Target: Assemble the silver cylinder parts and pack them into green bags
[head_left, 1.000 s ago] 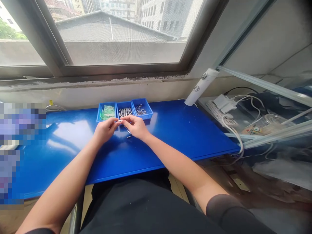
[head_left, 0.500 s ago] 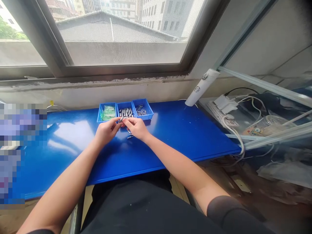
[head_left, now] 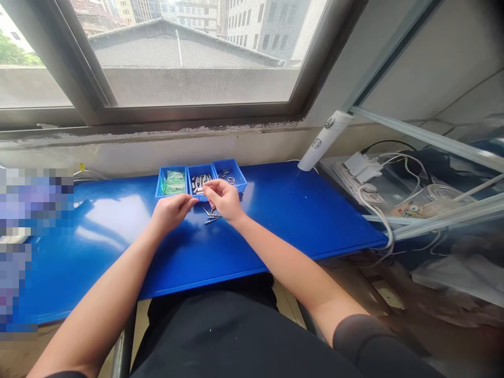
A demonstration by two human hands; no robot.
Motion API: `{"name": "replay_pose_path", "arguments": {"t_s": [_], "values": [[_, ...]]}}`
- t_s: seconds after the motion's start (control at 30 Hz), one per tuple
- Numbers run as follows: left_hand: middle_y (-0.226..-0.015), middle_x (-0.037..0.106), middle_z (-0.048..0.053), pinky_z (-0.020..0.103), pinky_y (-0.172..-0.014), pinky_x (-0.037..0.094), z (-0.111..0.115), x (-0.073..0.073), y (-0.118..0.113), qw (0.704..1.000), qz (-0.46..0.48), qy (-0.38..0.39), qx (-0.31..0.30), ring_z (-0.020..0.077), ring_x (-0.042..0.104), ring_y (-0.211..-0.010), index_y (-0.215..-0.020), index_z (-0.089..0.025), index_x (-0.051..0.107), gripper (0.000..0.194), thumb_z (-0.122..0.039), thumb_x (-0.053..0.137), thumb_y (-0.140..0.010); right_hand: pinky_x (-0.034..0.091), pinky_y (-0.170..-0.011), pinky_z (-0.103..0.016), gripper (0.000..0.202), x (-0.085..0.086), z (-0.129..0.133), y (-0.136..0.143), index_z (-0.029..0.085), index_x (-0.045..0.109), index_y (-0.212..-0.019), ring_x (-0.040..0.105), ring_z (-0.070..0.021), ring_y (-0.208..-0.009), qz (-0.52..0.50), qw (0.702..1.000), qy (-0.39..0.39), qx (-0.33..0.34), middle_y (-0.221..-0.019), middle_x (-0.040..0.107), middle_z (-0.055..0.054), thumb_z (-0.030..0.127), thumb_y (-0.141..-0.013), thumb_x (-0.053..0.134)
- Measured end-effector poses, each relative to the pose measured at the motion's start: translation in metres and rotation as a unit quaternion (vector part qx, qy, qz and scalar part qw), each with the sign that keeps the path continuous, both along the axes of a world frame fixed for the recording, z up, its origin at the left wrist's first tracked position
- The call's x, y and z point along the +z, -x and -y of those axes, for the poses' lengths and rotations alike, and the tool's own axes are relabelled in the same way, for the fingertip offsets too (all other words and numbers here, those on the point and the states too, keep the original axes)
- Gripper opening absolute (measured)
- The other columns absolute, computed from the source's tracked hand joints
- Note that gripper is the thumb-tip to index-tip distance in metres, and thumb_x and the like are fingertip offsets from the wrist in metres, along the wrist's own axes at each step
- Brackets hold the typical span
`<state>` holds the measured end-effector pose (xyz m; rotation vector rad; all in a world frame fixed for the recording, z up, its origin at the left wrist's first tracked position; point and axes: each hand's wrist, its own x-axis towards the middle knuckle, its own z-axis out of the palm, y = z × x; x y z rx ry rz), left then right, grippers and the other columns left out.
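Observation:
My left hand (head_left: 173, 211) is closed in a pinch in front of the left and middle bins. Whatever lies between its fingertips is too small to make out. My right hand (head_left: 225, 200) hovers at the front of the middle blue bin (head_left: 202, 198), thumb and forefinger drawn together; I cannot make out what they hold. Short black and silver cylindrical parts (head_left: 199, 181) fill that bin. Clear and green slim pieces (head_left: 174, 181) lie in the left blue bin (head_left: 160, 189). Thin metal pieces (head_left: 225, 175) are in the right blue bin (head_left: 241, 181), partly hidden by my hand. Several slim metal pen-like pieces (head_left: 212, 216) rest on the table below my hands.
The blue table (head_left: 275, 220) runs below a window. A white flask (head_left: 326, 140) stands at its back right. Further right, a power strip (head_left: 356, 181) with plugs and cables and a clear plastic cup (head_left: 444, 197) sit behind a metal frame. The far left is blurred out.
My hands have come apart. The right has risen slightly toward the middle bin, while the left stays low, pinched. The pieces on the table now show more.

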<state>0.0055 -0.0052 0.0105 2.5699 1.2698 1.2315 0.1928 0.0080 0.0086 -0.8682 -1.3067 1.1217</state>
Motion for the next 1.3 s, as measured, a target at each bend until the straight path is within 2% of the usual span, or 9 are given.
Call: {"name": "replay_pose_path", "arguments": {"t_s": [0.23, 0.33, 0.5, 0.63, 0.73, 0.83, 0.97, 1.17, 1.3], "values": [[-0.056, 0.060, -0.002, 0.021, -0.050, 0.038, 0.001, 0.001, 0.001, 1.000, 0.004, 0.001, 0.030, 0.0086, 0.048, -0.047, -0.077, -0.018, 0.066, 0.032, -0.039, 0.053, -0.097, 0.055, -0.082, -0.035, 0.038, 0.008, 0.002, -0.011, 0.023, 0.068, -0.107, 0.065, -0.0213, -0.097, 0.046, 0.967, -0.102, -0.228, -0.108, 0.071, -0.009, 0.056, -0.089, 0.060], [-0.055, 0.060, -0.002, 0.021, -0.050, 0.037, 0.001, 0.002, 0.000, 0.999, 0.006, -0.003, 0.032, 0.0087, 0.048, -0.047, -0.075, -0.018, 0.065, 0.033, -0.039, 0.053, -0.097, 0.051, -0.091, -0.041, 0.035, 0.005, -0.004, -0.016, 0.024, 0.070, -0.105, 0.063, -0.0230, -0.096, 0.129, 0.955, -0.135, -0.231, -0.105, 0.072, -0.009, 0.053, -0.091, 0.059], [-0.057, 0.061, -0.001, 0.021, -0.050, 0.038, 0.002, 0.004, 0.000, 0.999, 0.016, -0.001, 0.034, 0.0093, 0.050, -0.048, -0.074, -0.019, 0.065, 0.033, -0.040, 0.053, -0.096, 0.031, -0.109, -0.051, 0.029, -0.004, -0.016, -0.021, 0.021, 0.071, -0.072, 0.057, -0.0295, -0.112, 0.327, 0.908, -0.176, -0.193, -0.086, 0.073, -0.009, 0.043, -0.090, 0.066], [-0.059, 0.063, -0.001, 0.022, -0.052, 0.039, 0.002, 0.004, 0.001, 0.999, 0.032, 0.014, 0.041, 0.0099, 0.052, -0.050, -0.075, -0.019, 0.066, 0.031, -0.040, 0.054, -0.095, 0.035, -0.105, -0.047, 0.025, -0.004, -0.016, -0.023, 0.021, 0.074, -0.083, 0.056, -0.0278, -0.113, 0.341, 0.896, -0.201, -0.201, -0.094, 0.075, -0.009, 0.035, -0.095, 0.058], [-0.057, 0.060, -0.002, 0.022, -0.051, 0.037, 0.001, 0.003, 0.003, 0.996, 0.058, 0.021, 0.061, 0.0091, 0.048, -0.048, -0.075, -0.018, 0.065, 0.031, -0.039, 0.055, -0.095, 0.041, -0.101, -0.045, 0.022, -0.002, -0.012, -0.021, 0.021, 0.075, -0.087, 0.058, -0.0268, -0.105, 0.335, 0.900, -0.231, -0.156, -0.093, 0.075, -0.008, 0.030, -0.095, 0.056], [-0.053, 0.054, -0.004, 0.022, -0.049, 0.034, -0.001, 0.004, 0.005, 0.992, 0.091, 0.015, 0.087, 0.0086, 0.043, -0.046, -0.073, -0.018, 0.065, 0.033, -0.039, 0.053, -0.096, 0.048, -0.097, -0.041, 0.021, -0.002, -0.004, -0.014, 0.021, 0.075, -0.097, 0.061, -0.0236, -0.097, 0.329, 0.901, -0.282, -0.026, -0.098, 0.075, -0.007, 0.026, -0.094, 0.055], [-0.052, 0.053, -0.003, 0.022, -0.049, 0.033, -0.002, 0.005, 0.006, 0.985, 0.122, 0.010, 0.120, 0.0091, 0.043, -0.046, -0.077, -0.017, 0.067, 0.034, -0.037, 0.049, -0.097, 0.046, -0.105, -0.042, 0.024, -0.008, 0.008, 0.000, 0.020, 0.074, -0.110, 0.058, -0.0232, -0.110, 0.364, 0.862, -0.329, 0.128, -0.118, 0.073, -0.008, 0.019, -0.092, 0.058], [-0.054, 0.055, -0.002, 0.022, -0.051, 0.034, -0.002, 0.005, 0.004, 0.981, 0.129, 0.033, 0.143, 0.0098, 0.048, -0.048, -0.078, -0.017, 0.067, 0.034, -0.037, 0.048, -0.096, 0.037, -0.109, -0.053, 0.034, -0.010, 0.023, 0.015, 0.020, 0.065, -0.130, 0.041, -0.0299, -0.134, 0.492, 0.790, -0.300, 0.210, -0.149, 0.054, -0.009, 0.026, -0.098, 0.055], [-0.053, 0.056, -0.002, 0.022, -0.050, 0.034, -0.002, 0.005, 0.004, 0.981, 0.116, 0.034, 0.151, 0.0101, 0.047, -0.048, -0.076, -0.017, 0.067, 0.033, -0.036, 0.048, -0.095, 0.037, -0.105, -0.051, 0.033, -0.010, 0.022, 0.012, 0.019, 0.066, -0.129, 0.042, -0.0306, -0.130, 0.504, 0.785, -0.300, 0.197, -0.145, 0.057, -0.010, 0.030, -0.099, 0.055]]}}
